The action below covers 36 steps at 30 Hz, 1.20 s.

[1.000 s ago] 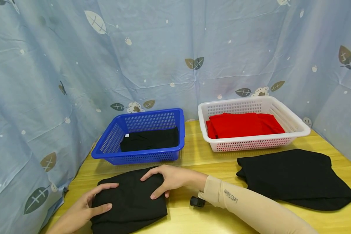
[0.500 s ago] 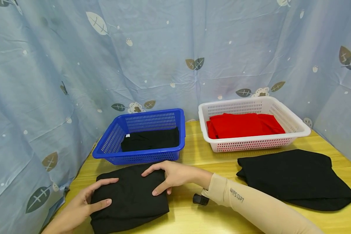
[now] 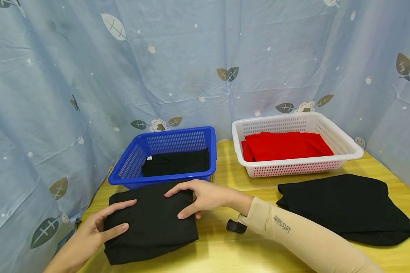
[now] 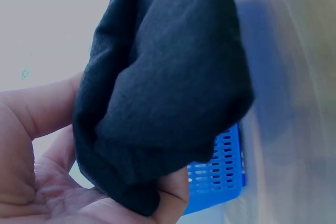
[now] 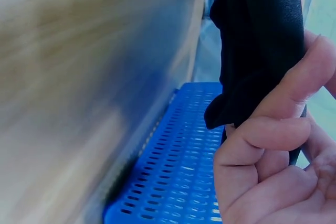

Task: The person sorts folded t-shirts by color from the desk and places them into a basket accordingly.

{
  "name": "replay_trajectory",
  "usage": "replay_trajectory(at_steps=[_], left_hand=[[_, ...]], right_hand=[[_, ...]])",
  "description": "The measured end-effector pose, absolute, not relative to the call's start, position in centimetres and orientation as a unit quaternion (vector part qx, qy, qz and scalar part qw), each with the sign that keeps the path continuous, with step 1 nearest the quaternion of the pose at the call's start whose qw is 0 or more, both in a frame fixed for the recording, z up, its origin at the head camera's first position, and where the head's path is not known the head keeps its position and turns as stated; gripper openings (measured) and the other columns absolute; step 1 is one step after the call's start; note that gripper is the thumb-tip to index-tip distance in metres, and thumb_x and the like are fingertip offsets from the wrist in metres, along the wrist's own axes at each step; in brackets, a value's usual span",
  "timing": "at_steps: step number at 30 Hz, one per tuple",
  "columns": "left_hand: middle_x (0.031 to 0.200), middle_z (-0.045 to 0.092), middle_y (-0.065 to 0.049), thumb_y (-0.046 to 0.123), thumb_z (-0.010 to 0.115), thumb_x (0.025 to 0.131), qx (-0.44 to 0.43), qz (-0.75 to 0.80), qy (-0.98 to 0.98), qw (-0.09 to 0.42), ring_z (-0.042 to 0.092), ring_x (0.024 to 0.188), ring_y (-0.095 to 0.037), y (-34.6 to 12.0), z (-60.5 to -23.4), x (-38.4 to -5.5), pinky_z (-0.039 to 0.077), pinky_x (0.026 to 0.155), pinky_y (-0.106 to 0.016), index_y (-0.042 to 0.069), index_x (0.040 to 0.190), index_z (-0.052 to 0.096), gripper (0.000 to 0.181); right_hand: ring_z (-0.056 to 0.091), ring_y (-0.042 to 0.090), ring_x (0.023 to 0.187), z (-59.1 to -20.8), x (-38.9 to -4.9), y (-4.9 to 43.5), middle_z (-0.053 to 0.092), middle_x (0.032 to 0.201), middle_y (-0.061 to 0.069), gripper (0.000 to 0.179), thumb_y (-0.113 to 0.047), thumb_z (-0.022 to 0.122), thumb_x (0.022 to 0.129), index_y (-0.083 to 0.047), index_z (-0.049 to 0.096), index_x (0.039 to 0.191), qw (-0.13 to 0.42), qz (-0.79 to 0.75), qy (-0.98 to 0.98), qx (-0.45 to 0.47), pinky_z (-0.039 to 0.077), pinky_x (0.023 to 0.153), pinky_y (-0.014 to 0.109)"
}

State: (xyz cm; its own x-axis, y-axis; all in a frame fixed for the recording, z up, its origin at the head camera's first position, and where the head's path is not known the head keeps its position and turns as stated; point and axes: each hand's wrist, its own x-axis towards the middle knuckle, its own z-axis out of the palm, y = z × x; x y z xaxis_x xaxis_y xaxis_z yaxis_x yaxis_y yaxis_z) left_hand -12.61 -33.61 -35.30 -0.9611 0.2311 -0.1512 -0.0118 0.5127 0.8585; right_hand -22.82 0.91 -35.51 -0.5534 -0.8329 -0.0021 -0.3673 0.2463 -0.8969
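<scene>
Both hands are busy rn. The left hand point(image 3: 93, 232) has the left side of a folded black bundle point(image 3: 150, 227), thumb + index on top w/ other fingers tucked under, and the right hand point(image 3: 206, 195) pinches the right side much the same way. Neither's spread flat, neither's balled up, just part-curled w/ cloth in between.

What's just changed: the bundle has moved fwd, and going by the wrist cams it's up off the table point(image 3: 246, 256). From the head view its far edge now covers part of the lower front of the blue basket point(image 3: 212, 151), so it's just in front of it, def not inside. Imo that's mid-carry w/ a two-sided hold that looks steady; the soft near edge could sag tho, tbh.

Vs a sec ago: the near edge was cut off at the bottom of the head view, now it's all showing. Hands went fwd w/ it, grip's basically the same. Everything else is where it was afaict: black cloth point(image 3: 188, 161) in the blue basket, red cloth point(image 3: 276, 146) in the white basket point(image 3: 304, 160), and a separate black garment point(image 3: 341, 206) lying off to the right, untouched.
</scene>
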Motion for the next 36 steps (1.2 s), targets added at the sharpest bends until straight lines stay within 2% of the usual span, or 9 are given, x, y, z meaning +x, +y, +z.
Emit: replay_trajectory(at_steps=[4, 7, 9, 11, 15, 22, 30, 34, 36], left_hand=[[0.169, 0.04, -0.015, 0.027, 0.07, 0.106, 0.053, 0.466, 0.877, 0.106, 0.06, 0.137, -0.006, -33.4, -34.6, -12.5, 0.059, 0.099, -0.028, 0.025, 0.163, 0.048, 0.061], [0.169, 0.041, -0.013, 0.028, 0.069, 0.106, 0.058, 0.456, 0.884, 0.089, 0.058, 0.138, -0.007, -33.3, -34.1, -12.5, 0.059, 0.098, -0.028, 0.027, 0.162, 0.05, 0.059], [0.168, 0.043, -0.008, 0.027, 0.069, 0.106, 0.067, 0.458, 0.883, 0.077, 0.059, 0.134, 0.0, -33.2, -33.8, -12.4, 0.059, 0.098, -0.026, 0.027, 0.161, 0.052, 0.057], [0.165, 0.046, 0.002, 0.027, 0.069, 0.106, 0.076, 0.461, 0.882, 0.064, 0.058, 0.129, 0.01, -33.1, -33.5, -12.4, 0.058, 0.096, -0.023, 0.027, 0.16, 0.053, 0.056], [0.159, 0.05, 0.018, 0.023, 0.068, 0.107, 0.099, 0.465, 0.879, 0.046, 0.057, 0.128, 0.014, -33.1, -33.1, -12.4, 0.058, 0.095, -0.022, 0.025, 0.16, 0.053, 0.055], [0.163, 0.049, 0.016, 0.017, 0.066, 0.108, 0.136, 0.452, 0.882, 0.016, 0.05, 0.133, 0.018, -33.0, -32.4, -12.6, 0.056, 0.096, -0.018, 0.019, 0.16, 0.053, 0.053], [0.162, 0.049, 0.014, 0.016, 0.066, 0.108, 0.153, 0.458, 0.876, 0.008, 0.054, 0.132, 0.015, -32.6, -31.3, -13.5, 0.057, 0.096, -0.019, 0.021, 0.16, 0.054, 0.054], [0.161, 0.051, 0.017, 0.019, 0.067, 0.107, 0.151, 0.45, 0.88, 0.004, 0.049, 0.134, 0.019, -32.3, -30.6, -14.3, 0.055, 0.097, -0.016, 0.021, 0.158, 0.056, 0.052], [0.154, 0.058, 0.015, 0.022, 0.068, 0.107, 0.147, 0.438, 0.887, -0.002, 0.049, 0.13, 0.018, -32.2, -30.2, -14.8, 0.053, 0.096, -0.015, 0.021, 0.157, 0.058, 0.051]], right_hand=[[0.068, 0.053, 0.07, -34.7, -22.8, 1.2, 0.064, 0.138, -0.012, 0.06, -0.019, 0.087, 0.092, -0.033, 0.066, 0.146, 0.246, -0.47, 0.746, -0.403, 0.064, 0.073, 0.043], [0.069, 0.038, 0.061, -34.2, -22.7, 1.4, 0.066, 0.136, -0.013, 0.058, -0.019, 0.087, 0.092, -0.033, 0.067, 0.145, 0.241, -0.472, 0.745, -0.406, 0.063, 0.076, 0.056], [0.067, 0.026, 0.057, -33.9, -22.6, 1.5, 0.066, 0.137, -0.013, 0.057, -0.018, 0.086, 0.093, -0.034, 0.068, 0.144, 0.238, -0.472, 0.744, -0.408, 0.063, 0.076, 0.059], [0.066, 0.019, 0.056, -33.7, -22.5, 1.6, 0.066, 0.138, -0.012, 0.056, -0.018, 0.086, 0.093, -0.034, 0.068, 0.144, 0.234, -0.47, 0.745, -0.41, 0.063, 0.075, 0.057], [0.067, 0.019, 0.056, -33.2, -22.5, 1.8, 0.064, 0.144, -0.009, 0.056, -0.019, 0.086, 0.094, -0.034, 0.067, 0.145, 0.225, -0.468, 0.746, -0.417, 0.064, 0.074, 0.056], [0.069, 0.026, 0.059, -32.4, -22.7, 2.0, 0.06, 0.15, -0.005, 0.056, -0.022, 0.086, 0.094, -0.033, 0.067, 0.146, 0.202, -0.46, 0.752, -0.426, 0.063, 0.065, 0.037], [0.067, 0.02, 0.061, -31.3, -23.3, 2.4, 0.058, 0.153, -0.004, 0.056, -0.023, 0.085, 0.095, -0.033, 0.066, 0.146, 0.186, -0.459, 0.759, -0.423, 0.062, 0.065, 0.034], [0.066, 0.018, 0.061, -30.8, -23.9, 2.7, 0.06, 0.151, -0.004, 0.056, -0.021, 0.084, 0.095, -0.032, 0.066, 0.147, 0.176, -0.458, 0.762, -0.423, 0.062, 0.065, 0.034], [0.067, 0.019, 0.061, -30.6, -24.3, 2.8, 0.06, 0.151, -0.003, 0.056, -0.021, 0.084, 0.095, -0.031, 0.065, 0.147, 0.169, -0.459, 0.763, -0.423, 0.062, 0.066, 0.035]])
